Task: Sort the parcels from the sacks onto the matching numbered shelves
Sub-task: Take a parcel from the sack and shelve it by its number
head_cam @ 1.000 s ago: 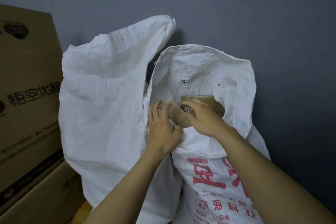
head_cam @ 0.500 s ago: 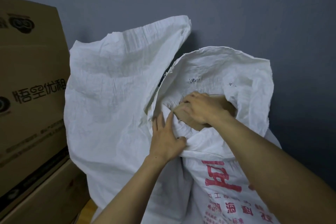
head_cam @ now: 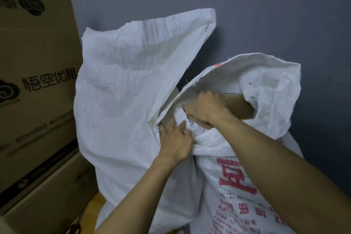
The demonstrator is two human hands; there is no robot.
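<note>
Two white woven sacks stand against the grey wall. The right sack [head_cam: 269,89], printed with red characters low down, is open at the top. A brown cardboard parcel [head_cam: 237,106] lies in its mouth, partly hidden by the sack cloth. My right hand [head_cam: 207,108] grips the parcel's near left end, fingers curled over its edge. My left hand [head_cam: 176,138] holds the bunched front rim of the right sack just below the parcel. The left sack [head_cam: 129,91] stands taller, its contents hidden.
Stacked brown cardboard boxes [head_cam: 36,91] with black printed characters fill the left side, close beside the left sack. A strip of wooden floor [head_cam: 95,205] shows between boxes and sacks. The grey wall [head_cam: 266,15] closes off the back and right.
The view has shifted left, so sacks and hands sit further right. My right hand took a firmer hold on the parcel's end and my left hand dropped from the parcel to the sack's rim.
</note>
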